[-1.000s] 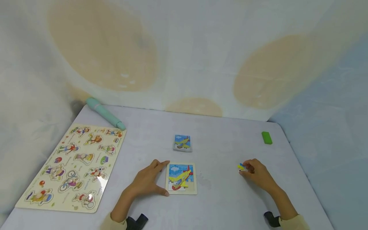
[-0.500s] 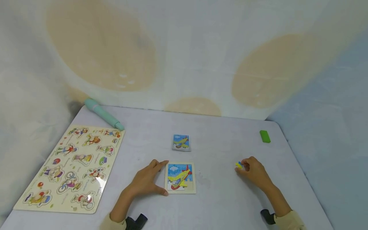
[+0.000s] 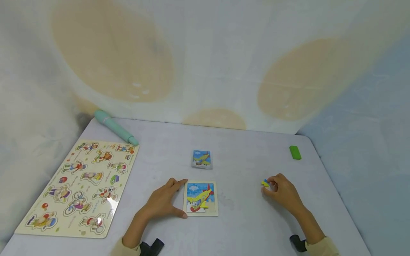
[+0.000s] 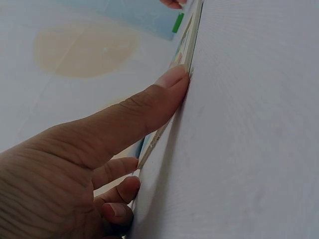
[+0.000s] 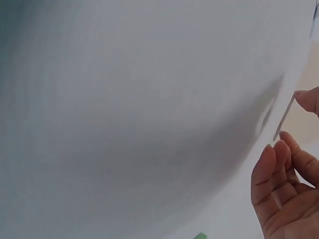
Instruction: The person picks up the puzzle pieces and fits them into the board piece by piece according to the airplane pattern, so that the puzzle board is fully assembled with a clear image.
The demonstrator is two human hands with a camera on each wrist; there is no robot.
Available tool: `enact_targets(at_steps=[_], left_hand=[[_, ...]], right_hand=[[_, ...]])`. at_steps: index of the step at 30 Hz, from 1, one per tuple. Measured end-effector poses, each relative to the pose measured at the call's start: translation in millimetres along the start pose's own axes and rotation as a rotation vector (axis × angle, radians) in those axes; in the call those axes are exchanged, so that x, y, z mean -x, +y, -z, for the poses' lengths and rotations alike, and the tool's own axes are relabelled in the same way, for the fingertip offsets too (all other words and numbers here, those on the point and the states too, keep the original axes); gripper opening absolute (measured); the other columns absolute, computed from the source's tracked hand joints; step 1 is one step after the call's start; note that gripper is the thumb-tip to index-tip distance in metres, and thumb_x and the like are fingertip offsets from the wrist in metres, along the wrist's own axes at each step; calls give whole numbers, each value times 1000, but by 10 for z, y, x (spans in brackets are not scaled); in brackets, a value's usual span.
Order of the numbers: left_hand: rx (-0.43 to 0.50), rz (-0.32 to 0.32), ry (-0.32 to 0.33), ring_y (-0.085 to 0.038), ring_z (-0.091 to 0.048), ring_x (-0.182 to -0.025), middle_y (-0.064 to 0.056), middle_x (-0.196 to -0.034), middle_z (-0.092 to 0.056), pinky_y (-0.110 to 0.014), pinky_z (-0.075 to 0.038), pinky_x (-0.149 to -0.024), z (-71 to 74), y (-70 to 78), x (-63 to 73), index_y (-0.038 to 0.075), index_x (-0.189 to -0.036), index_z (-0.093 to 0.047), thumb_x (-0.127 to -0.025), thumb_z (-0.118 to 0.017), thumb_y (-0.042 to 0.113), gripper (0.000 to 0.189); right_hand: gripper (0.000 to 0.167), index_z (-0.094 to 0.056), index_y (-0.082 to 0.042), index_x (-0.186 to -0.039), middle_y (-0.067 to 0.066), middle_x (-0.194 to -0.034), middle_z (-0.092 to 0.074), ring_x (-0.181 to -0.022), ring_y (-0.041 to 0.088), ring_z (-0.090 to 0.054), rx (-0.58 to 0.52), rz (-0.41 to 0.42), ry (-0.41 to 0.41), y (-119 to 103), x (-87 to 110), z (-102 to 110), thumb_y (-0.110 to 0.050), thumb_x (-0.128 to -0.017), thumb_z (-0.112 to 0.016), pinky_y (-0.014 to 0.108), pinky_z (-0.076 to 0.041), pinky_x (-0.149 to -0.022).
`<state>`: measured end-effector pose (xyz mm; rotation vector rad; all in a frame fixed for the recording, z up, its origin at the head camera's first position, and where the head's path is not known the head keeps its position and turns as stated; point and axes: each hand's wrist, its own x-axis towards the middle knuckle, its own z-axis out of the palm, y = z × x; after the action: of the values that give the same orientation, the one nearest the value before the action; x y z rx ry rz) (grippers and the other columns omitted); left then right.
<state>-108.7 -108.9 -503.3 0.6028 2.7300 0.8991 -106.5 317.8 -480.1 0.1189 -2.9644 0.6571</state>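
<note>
A small square jigsaw puzzle (image 3: 198, 198) with a yellow airplane lies in its pale frame (image 3: 214, 212), part of the lower right bare. My left hand (image 3: 163, 201) holds the frame at its left side, thumb at the near corner and index finger at the far one. In the left wrist view, the thumb (image 4: 172, 82) presses the frame's edge. Off to the right, my right hand (image 3: 283, 192) pinches a blue and yellow puzzle piece (image 3: 265, 183) between thumb and fingers. The right wrist view shows that piece (image 5: 284, 118) edge-on, close over the table.
Behind the frame lies a small picture card stack (image 3: 202, 159) with the same airplane. A large board (image 3: 109, 220) of cartoon figures covers the table's left side, with a mint-green cylinder (image 3: 116, 128) at its far edge. A green block (image 3: 295, 152) sits far right.
My right hand has shifted slightly left and away from me, turning the puzzle piece in its fingers. The left hand keeps its hold on the frame.
</note>
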Motion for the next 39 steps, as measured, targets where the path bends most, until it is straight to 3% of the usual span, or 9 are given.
enact_targets(at_steps=[15, 19, 22, 27, 31, 39], left_hand=[[-5, -17, 13, -10, -42, -81, 6, -101, -44, -23, -37, -67, 17, 15, 7, 17, -148, -47, -54, -93, 52, 110], [-2, -21, 14, -10, -42, -81, 6, -101, -45, -23, -37, -67, 16, 13, 6, 17, -148, -46, -55, -93, 51, 110], [2, -22, 11, -10, -43, -82, 7, -101, -45, -24, -38, -67, 9, 16, 3, 18, -148, -46, -55, -93, 51, 110], [3, -27, 15, -10, -43, -82, 6, -101, -44, -24, -38, -67, 9, 30, 10, 17, -148, -46, -55, -94, 50, 110], [-4, -22, 10, -10, -43, -81, 7, -100, -44, -23, -37, -67, 15, 36, 11, 18, -148, -46, -55, -94, 50, 110], [-3, -14, 11, -10, -42, -82, 6, -101, -45, -23, -37, -67, 20, 35, 10, 17, -148, -47, -55, -94, 50, 110]], right_hand=[[24, -69, -9, -86, -4, -80, -53, -63, 1, -43, -142, 186, 10, -775, 195, -237, -9, -69, -87, 19, -40, -52], [22, -69, -11, -83, -5, -79, -55, -62, 0, -43, -86, 206, -20, -996, 224, -309, -14, -71, -87, 18, -40, -53], [27, -68, -12, -86, -6, -82, -56, -62, 1, -43, -11, 163, -57, -1083, 226, -325, -19, -70, -89, 18, -40, -55], [39, -66, -8, -97, -2, -89, -56, -66, 7, -44, 54, 25, -88, -1035, 182, -285, -24, -70, -90, 22, -40, -58], [45, -67, -5, -108, 1, -91, -55, -72, 10, -45, 12, -33, -133, -887, 156, -286, -24, -73, -88, 22, -40, -60], [34, -69, -7, -106, -3, -91, -53, -71, 7, -43, -94, 57, -136, -697, 120, -332, -18, -77, -85, 21, -39, -60]])
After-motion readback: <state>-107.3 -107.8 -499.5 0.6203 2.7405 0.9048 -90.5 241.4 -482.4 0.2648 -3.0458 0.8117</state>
